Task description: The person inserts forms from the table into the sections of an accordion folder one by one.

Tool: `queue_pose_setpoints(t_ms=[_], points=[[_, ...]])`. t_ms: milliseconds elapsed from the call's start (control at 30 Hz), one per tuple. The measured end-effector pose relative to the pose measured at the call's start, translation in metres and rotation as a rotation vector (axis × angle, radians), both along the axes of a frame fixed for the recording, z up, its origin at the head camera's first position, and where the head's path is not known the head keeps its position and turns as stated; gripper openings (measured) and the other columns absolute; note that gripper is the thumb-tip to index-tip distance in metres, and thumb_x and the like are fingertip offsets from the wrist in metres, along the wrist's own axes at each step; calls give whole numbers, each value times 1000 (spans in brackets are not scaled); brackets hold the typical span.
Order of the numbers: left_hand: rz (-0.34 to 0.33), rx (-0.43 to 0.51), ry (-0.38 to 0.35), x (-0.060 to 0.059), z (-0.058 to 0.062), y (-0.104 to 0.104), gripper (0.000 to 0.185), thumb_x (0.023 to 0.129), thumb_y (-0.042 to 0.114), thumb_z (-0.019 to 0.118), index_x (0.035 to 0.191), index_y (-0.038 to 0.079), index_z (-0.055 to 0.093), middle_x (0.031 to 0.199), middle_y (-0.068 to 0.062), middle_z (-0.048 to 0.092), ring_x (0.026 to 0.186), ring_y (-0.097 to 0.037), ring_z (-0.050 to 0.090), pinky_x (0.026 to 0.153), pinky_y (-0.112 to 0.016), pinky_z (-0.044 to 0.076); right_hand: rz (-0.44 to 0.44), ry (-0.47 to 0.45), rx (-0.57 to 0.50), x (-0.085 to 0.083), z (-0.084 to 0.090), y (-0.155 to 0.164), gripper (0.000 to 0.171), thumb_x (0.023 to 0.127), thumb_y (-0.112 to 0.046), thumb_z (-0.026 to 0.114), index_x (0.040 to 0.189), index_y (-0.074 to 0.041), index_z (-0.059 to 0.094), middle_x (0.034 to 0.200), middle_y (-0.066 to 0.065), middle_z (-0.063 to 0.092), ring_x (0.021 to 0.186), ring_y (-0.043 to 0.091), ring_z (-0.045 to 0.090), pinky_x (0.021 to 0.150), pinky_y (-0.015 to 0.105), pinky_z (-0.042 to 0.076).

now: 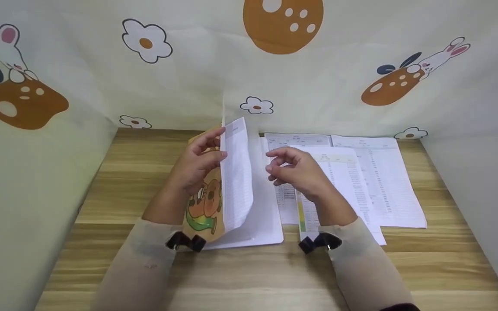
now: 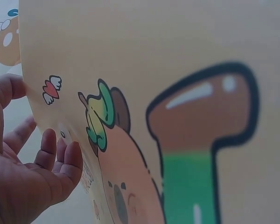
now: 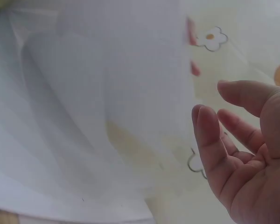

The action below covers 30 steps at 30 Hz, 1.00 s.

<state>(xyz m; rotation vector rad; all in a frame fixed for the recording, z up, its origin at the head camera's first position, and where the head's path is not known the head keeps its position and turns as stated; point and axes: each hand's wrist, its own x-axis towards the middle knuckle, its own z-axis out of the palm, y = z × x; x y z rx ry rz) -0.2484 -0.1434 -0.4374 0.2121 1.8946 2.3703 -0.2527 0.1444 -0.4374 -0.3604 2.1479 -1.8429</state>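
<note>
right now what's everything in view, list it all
tan cartoon-printed notebook: one, tan cover with orange and green animal, held upright at table centre
white lined pages: several, white, lifted and fanned from the notebook
printed paper sheets: about four, white with small tables, flat and overlapping right of the notebook
wooden table: one, light brown
cartoon-patterned cloth backdrop: cream, mushrooms, flowers, rabbits, on three sides
left hand: holds the cover and pages
right hand: loosely curled, beside the pages, holding nothing
</note>
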Motion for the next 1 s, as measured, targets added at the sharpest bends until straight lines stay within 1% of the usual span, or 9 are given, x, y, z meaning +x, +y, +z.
queue_pose_setpoints(t_ms=[100, 267, 400, 467, 633, 700, 867, 1000], points=[[0, 10, 5, 0, 0, -1, 60, 95, 0, 66, 154, 8, 55, 130, -18, 49, 108, -21, 60, 90, -31, 59, -33, 12, 15, -2, 1, 16, 39, 95, -13, 78, 132, -5, 69, 100, 4, 68, 86, 20, 78, 75, 33, 66], [0, 21, -1, -2, -2, -3, 61, 96, 2, 64, 155, 7, 52, 126, -13, 52, 111, -23, 58, 89, -29, 58, -88, 22, 63, -2, 0, 45, 39, 97, -17, 77, 134, -7, 68, 102, 4, 66, 89, 20, 78, 77, 31, 66], [9, 45, -10, -2, -3, -4, 56, 96, 1, 63, 150, 9, 52, 123, -10, 55, 111, -26, 59, 87, -29, 58, -145, 14, 111, -2, -1, 68, 38, 99, -20, 76, 134, -9, 68, 105, 6, 67, 91, 20, 77, 79, 31, 65], [13, 56, -11, -1, -4, -5, 54, 96, 0, 62, 148, 10, 52, 122, -9, 56, 113, -29, 59, 86, -30, 58, -172, 9, 141, -2, -3, 81, 37, 99, -21, 75, 134, -10, 68, 106, 5, 67, 93, 20, 77, 81, 30, 65], [11, 82, -14, 0, -3, -6, 55, 95, 0, 61, 148, 10, 52, 122, -9, 54, 119, -35, 56, 86, -30, 58, -224, -17, 162, 0, -7, 114, 41, 100, -22, 75, 138, -8, 65, 107, 3, 66, 95, 18, 77, 84, 29, 65], [10, 87, -15, 0, -2, -6, 56, 95, 0, 61, 149, 10, 51, 122, -9, 54, 120, -36, 55, 87, -30, 58, -245, -23, 164, 1, -8, 127, 42, 101, -23, 75, 139, -7, 64, 106, 1, 66, 96, 16, 77, 84, 29, 65], [13, 79, -8, 0, -2, -6, 56, 95, 0, 60, 150, 10, 50, 123, -9, 54, 121, -37, 55, 87, -30, 58, -307, -27, 199, 3, -11, 156, 43, 101, -27, 75, 138, -10, 63, 107, -3, 66, 97, 13, 77, 85, 27, 64], [13, 71, -3, 0, -3, -6, 57, 95, 0, 60, 150, 10, 50, 122, -10, 54, 122, -38, 55, 88, -31, 58, -345, -46, 248, 3, -13, 175, 46, 101, -31, 75, 140, -12, 61, 110, -4, 66, 98, 11, 76, 87, 26, 64]])
